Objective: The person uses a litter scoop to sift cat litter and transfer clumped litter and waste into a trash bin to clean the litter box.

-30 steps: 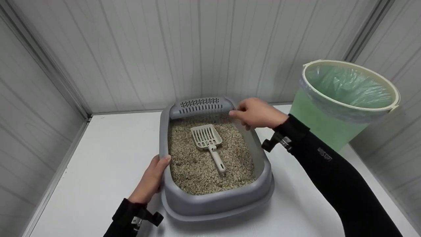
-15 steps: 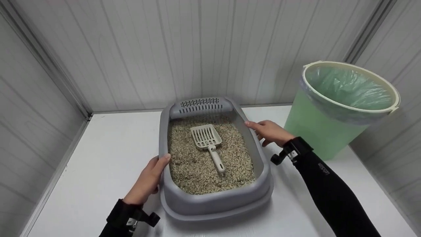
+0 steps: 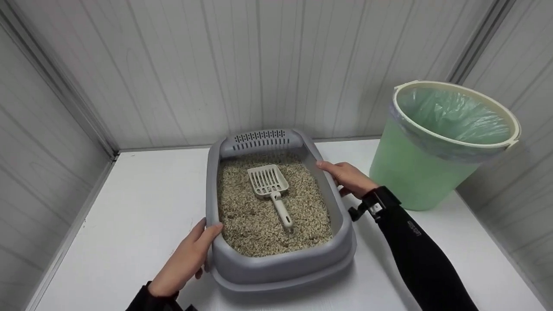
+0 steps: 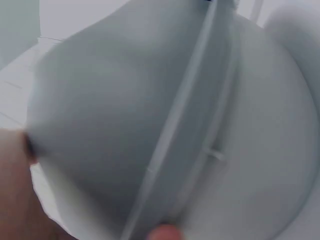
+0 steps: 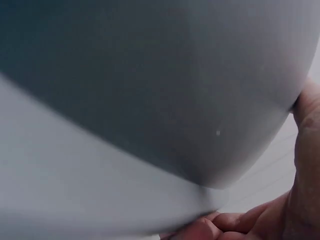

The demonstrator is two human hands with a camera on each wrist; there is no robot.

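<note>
The left hand (image 3: 183, 261) grips the near left rim of the litter tray (image 3: 276, 270), thumb hooked over the edge and fingers down the outer wall; the left wrist view shows that grey wall close up, with skin at its lower edge. The tray sits in the middle of the white table (image 3: 129, 216), its slotted hood end toward the back wall. It is filled almost to the rim with pale pellet litter (image 3: 255, 224). A cream slotted scoop (image 3: 270, 188) lies on the litter, head toward the back and handle pointing at the near right corner; the scoop looks empty.

The right hand (image 3: 348, 177) holds the far right rim, thumb on top and fingers curled under the lip, which the right wrist view bears out with fingertips tucked beneath the grey edge. With both hands clamped on opposite sides, the step in hand looks like taking hold of the tray to shift or steady it. Any move from here calls for an even lift or slide from both sides, kept level so the litter does not spill and the scoop does not slip.

At the far right stands a bin (image 3: 432, 172) lined with a green bag, near the tray but apart from it; what shows of the inside is only the bag.
</note>
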